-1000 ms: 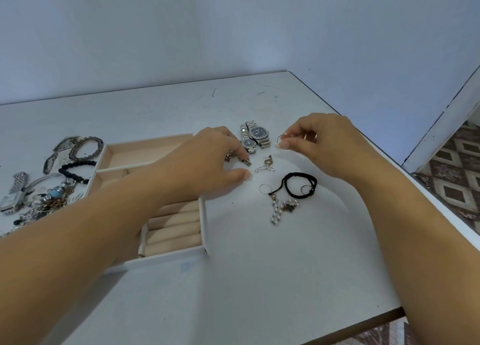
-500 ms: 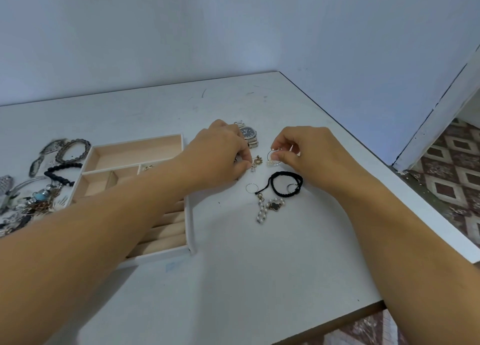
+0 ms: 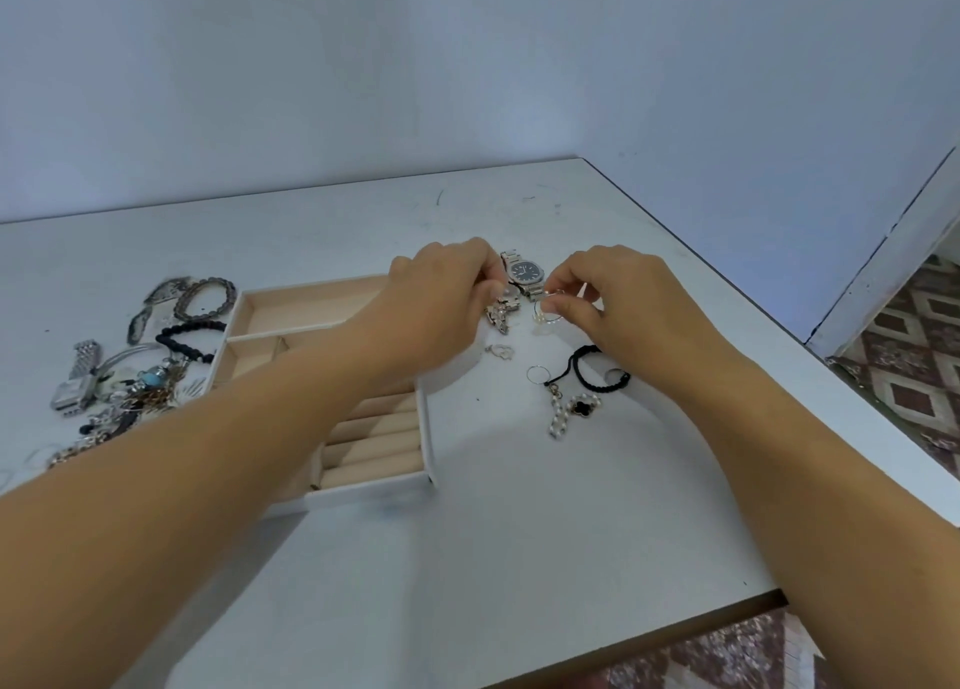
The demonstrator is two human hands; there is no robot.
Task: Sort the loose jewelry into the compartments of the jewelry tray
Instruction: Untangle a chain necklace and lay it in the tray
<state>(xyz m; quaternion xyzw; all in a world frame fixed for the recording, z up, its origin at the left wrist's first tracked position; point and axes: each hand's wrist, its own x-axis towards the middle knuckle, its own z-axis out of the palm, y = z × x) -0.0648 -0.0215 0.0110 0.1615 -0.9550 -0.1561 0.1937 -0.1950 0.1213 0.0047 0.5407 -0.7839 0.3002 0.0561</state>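
1. You are working toward the far middle of the white table (image 3: 519, 543), both hands raised just right of the jewelry tray (image 3: 425, 431). By the look of it, you are early in the sort.
2. Your left hand (image 3: 447, 299) is pinching a small silver piece (image 3: 500, 315) in its fingertips, just above the tabletop. Blur is hiding what kind of piece it is.
3. Your right hand (image 3: 618, 304) is pinching a thin pearl hoop (image 3: 548, 310) between thumb and forefinger, just near the dark-dialed wristwatch (image 3: 524, 273) lying flat at the far side.
4. The tray's long far compartment is showing bare lining, and the ring rolls visible at its near end are carrying nothing. One thin speck seems to be sitting in the middle compartment but is too small to name. Your left forearm is covering the rest.
5. Left of the tray, a tangled heap (image 3: 122, 392) is waiting: a square silver watch (image 3: 78, 387), a brown beaded bracelet (image 3: 203, 299), a black beaded bracelet (image 3: 189, 332) and mixed chains.
6. Right of the tray, a heart charm (image 3: 500, 350), a thin wire ring (image 3: 536, 374), a black cord bracelet (image 3: 587, 374) and a pearl chain with a black clover (image 3: 571, 410) are lying loose near your right wrist.
7. Nearly everything is lying outside the tray, so most of the job appears to be ahead of you.
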